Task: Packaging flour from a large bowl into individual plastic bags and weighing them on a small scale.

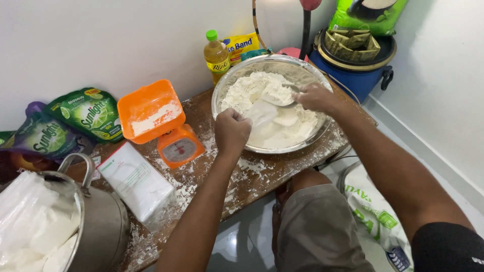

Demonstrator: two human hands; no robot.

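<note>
While gripped at the near rim by clenched left hand [232, 130], steel bowl [272, 103] at far right end of table [262, 174], holding flour [262, 98] and pale lumps. Right hand [315, 96] over bowl's right side, fingers closed on spoon [282, 98], its scoop sunk in flour. Left of bowl: orange scale [161, 123], pan dusted white, dial facing near edge. Nearer the near edge: white packet [136, 181], lying flat. Near left corner: steel pot [75, 226] with loop handle, stuffed with white bags. Along far left edge: green pouches [70, 123]. Behind bowl, at wall: oil bottle [216, 55], green cap; yellow packet [243, 46]. Spilled flour scattered across tabletop. Off table's right end: blue drum [355, 65] with folded cartons on lid. Below near edge: printed sack [375, 214] on floor.
</note>
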